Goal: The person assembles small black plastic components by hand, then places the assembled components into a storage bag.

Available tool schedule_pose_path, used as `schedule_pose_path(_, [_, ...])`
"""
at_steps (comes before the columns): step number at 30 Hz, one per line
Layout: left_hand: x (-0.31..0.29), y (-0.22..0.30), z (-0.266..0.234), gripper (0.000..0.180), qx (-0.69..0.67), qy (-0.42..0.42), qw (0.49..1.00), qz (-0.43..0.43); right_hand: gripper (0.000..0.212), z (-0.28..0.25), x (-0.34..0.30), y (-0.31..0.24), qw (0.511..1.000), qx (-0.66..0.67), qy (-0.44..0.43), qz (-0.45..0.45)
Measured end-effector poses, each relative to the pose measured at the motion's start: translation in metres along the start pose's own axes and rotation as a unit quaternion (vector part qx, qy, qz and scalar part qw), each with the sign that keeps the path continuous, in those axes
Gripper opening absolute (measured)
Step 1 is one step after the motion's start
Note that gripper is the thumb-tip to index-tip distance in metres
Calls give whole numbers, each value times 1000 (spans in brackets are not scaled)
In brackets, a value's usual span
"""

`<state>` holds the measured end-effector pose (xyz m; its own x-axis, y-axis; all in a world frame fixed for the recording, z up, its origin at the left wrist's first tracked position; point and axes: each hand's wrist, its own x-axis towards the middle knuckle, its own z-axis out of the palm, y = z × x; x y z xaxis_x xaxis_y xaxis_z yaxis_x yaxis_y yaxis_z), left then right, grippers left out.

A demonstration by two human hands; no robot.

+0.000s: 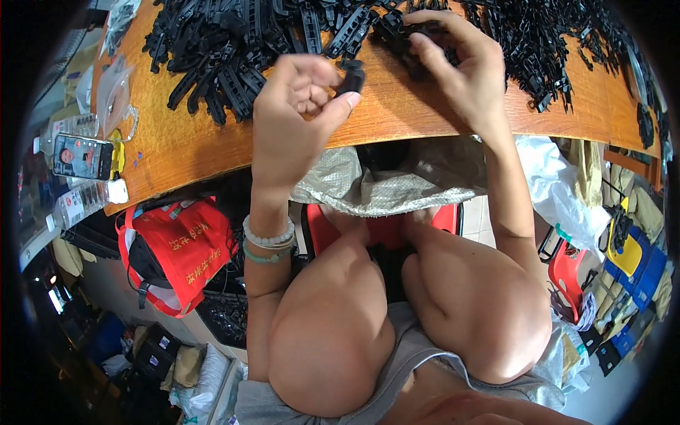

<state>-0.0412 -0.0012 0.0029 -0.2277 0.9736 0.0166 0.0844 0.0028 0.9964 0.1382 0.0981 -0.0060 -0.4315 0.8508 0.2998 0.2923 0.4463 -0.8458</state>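
Note:
My left hand [294,117] is raised over the near part of the wooden table [205,161]. Its thumb and fingers pinch a small black plastic part [350,78], slightly blurred. To the right, my right hand [467,71] curves its thumb and index finger around another black plastic part [398,39]; the other fingers are partly hidden, and that part's outline merges with dark pieces behind it. Beyond my left hand lies a heap of long black plastic pieces [234,78]. A second heap, of thinner black pieces [542,64], spreads beyond and right of my right hand.
A phone [81,157] with a lit screen is at the table's left end, beside plastic bottles [74,205] and a clear bag [113,92]. A woven sack [333,180] hangs below the front edge, over my legs. A red bag [180,248] stands lower left; white plastic bags [559,188] hang right.

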Motion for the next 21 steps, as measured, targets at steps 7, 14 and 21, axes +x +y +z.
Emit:
schedule_pose_path(7, [7,-1,12,10,-136,10,991,-17,14,-15,-23,-20,963,248,-98,35])
schedule_pose_path(14, [2,2,25,26,-61,-29,997,-24,9,-1,-34,-23,976,215,-8,17])
schedule_pose_path(21, [-7,2,34,28,57,-49,990,122,19,3,-44,-12,971,238,28,22])
